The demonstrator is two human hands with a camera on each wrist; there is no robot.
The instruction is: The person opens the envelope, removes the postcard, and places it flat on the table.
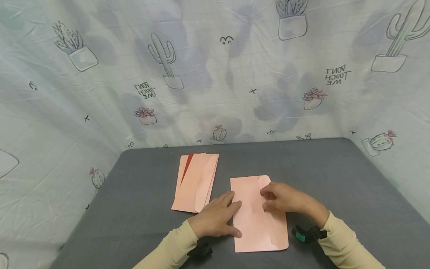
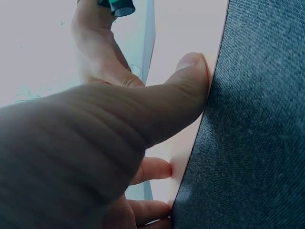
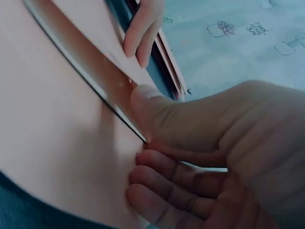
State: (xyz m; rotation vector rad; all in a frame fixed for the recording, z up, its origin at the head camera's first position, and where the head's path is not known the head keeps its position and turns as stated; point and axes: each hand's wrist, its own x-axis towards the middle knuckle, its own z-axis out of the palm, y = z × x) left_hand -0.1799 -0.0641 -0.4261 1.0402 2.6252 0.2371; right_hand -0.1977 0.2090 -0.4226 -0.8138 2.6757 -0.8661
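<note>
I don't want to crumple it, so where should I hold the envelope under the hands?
I'd pinch the envelope by its long left edge, coming from the left, beside the left hand. That edge is straight; on the right it gapes by the right hand and may bend.

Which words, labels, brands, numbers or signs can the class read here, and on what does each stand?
"DON'T TOUCH ME": left lettering, patterned cloth, reversed.
"DON'T TOUCH ME": right lettering, same cloth, reversed.
Right wrist view: cloth lettering too small and blurred to read surely.
Nearer envelope, envelope pile: no readable text.
</note>
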